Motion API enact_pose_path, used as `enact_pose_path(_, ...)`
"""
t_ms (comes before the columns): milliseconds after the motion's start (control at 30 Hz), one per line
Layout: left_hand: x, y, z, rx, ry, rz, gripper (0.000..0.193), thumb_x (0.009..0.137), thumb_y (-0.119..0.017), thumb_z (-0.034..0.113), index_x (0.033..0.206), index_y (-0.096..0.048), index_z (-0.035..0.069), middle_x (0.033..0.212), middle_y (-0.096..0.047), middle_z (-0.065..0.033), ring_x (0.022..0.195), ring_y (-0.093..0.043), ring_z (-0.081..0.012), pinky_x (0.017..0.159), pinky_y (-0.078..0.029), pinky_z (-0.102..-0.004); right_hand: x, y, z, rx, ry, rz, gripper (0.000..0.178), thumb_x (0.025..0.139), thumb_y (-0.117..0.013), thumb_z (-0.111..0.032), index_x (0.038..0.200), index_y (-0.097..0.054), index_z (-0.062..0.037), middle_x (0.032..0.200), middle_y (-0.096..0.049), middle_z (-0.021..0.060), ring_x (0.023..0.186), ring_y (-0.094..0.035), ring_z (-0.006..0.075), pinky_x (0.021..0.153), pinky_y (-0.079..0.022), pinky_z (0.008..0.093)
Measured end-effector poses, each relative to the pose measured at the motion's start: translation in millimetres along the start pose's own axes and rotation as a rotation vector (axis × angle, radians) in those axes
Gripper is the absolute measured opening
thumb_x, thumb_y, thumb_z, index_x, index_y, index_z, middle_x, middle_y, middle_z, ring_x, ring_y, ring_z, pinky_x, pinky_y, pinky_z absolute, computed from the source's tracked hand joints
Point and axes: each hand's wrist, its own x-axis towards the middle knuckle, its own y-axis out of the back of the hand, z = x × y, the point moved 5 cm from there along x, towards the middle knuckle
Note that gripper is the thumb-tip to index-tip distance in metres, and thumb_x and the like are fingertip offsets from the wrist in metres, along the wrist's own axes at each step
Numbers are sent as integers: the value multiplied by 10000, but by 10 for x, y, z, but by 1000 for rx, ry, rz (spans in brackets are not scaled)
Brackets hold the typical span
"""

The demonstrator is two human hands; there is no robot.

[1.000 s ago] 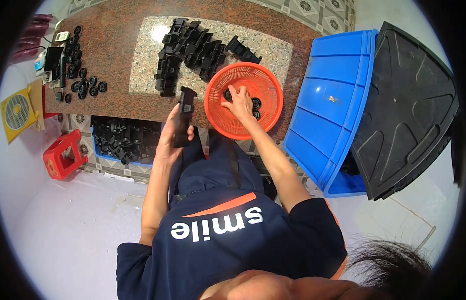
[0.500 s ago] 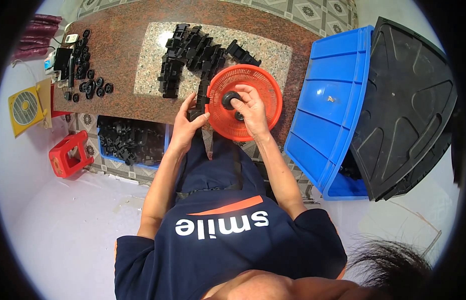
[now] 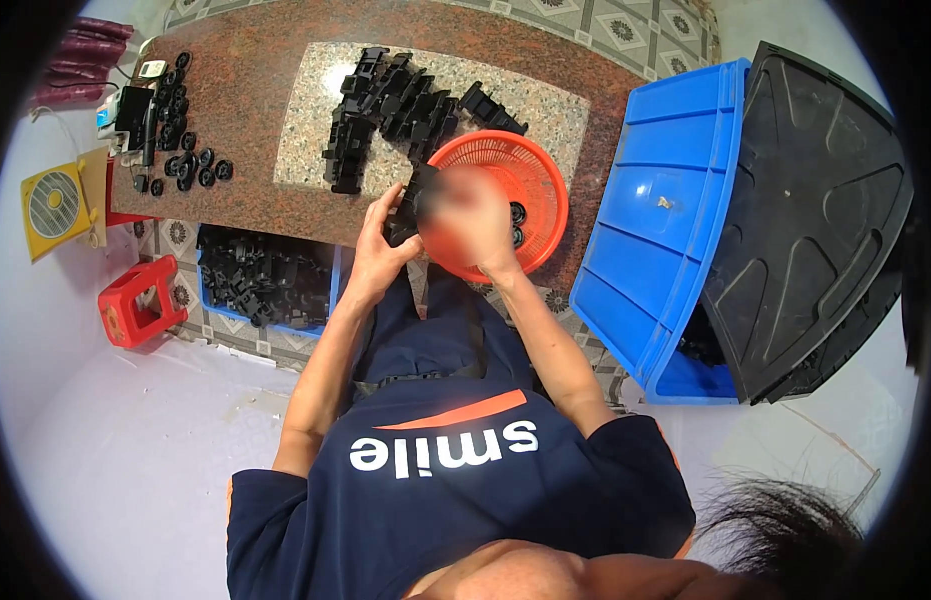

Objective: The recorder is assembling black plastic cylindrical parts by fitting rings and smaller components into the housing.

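Over the near edge of the table, my left hand (image 3: 378, 248) curls its thumb and fingers round a black plastic bracket-like part (image 3: 410, 208). My right hand (image 3: 480, 225) has come up against this part, above the left side of an orange-red plastic basket (image 3: 557, 205). Its fingers are blurred, and what they hold cannot be made out. Small black wheels (image 3: 517, 213) lie in the basket, partly hidden by my right hand. Several similar black parts (image 3: 385, 95) stand in rows on the speckled stone panel beyond, and a single black part (image 3: 492, 107) lies behind the basket.
Black wheels (image 3: 182, 160) are gathered at the table's left, beside a small device (image 3: 135, 110). Below the table edge sits a blue crate of black parts (image 3: 335, 285), near a red stool (image 3: 140, 305). A large blue bin (image 3: 655, 210) with a black lid (image 3: 810, 210) stands at right.
My right hand has moved left from the middle of the basket, where it pinched a black wheel, to the black part at my left hand. The wheels in the basket now show to its right.
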Motion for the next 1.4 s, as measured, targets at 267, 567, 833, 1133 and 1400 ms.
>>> enact_pose_path(267, -94, -42, 1, -276, 93, -260, 791, 809, -758, 158, 1481, -347, 85, 1313, -455, -89, 1179, -495, -180, 962, -451, -307, -31, -9, 116, -17, -94, -286, 570, 858, -680, -169, 1352, -435, -25, 1244, -511, 75, 1151, -517, 162, 964, -444, 319)
enact_pose_path(567, -423, -125, -324, -217, 147, -175, 686, 854, -714, 184, 1424, -387, -12, 1286, -465, -74, 1207, -495, -177, 999, -428, -313, -343, -50, 397, 91, -204, -267, 496, 781, -723, -98, 1237, -544, -19, 1306, -510, 100, 1187, -511, 172, 1021, -421, 327)
enact_pose_path(833, -424, -196, -458, -257, 214, -246, 637, 873, -663, 160, 1438, -396, 38, 1254, -530, -46, 1120, -523, -123, 961, -421, -268, -405, 111, 473, 67, -262, -281, 491, 818, -742, -175, 1244, -545, -27, 1273, -541, 91, 1164, -529, 166, 1001, -440, 313)
enact_pose_path(1133, -29, -161, -416, -618, 397, 54, 390, 930, -608, 269, 1255, -491, 88, 1085, -587, -41, 899, -608, -164, 770, -505, -320, 63, 1313, 774, -1553, -160, 360, 621, 773, -765, -433, 1217, -535, -65, 1083, -620, 181, 1004, -629, 345, 869, -485, 448)
enact_pose_path(1400, 289, -84, -361, -773, 305, 174, 318, 926, -646, 280, 1158, -534, 94, 1042, -585, -33, 911, -592, -146, 834, -515, -322, 183, 1513, 807, -1419, -434, 381, 382, 825, -692, -174, 1156, -569, -29, 1092, -652, 197, 999, -646, 331, 878, -494, 444)
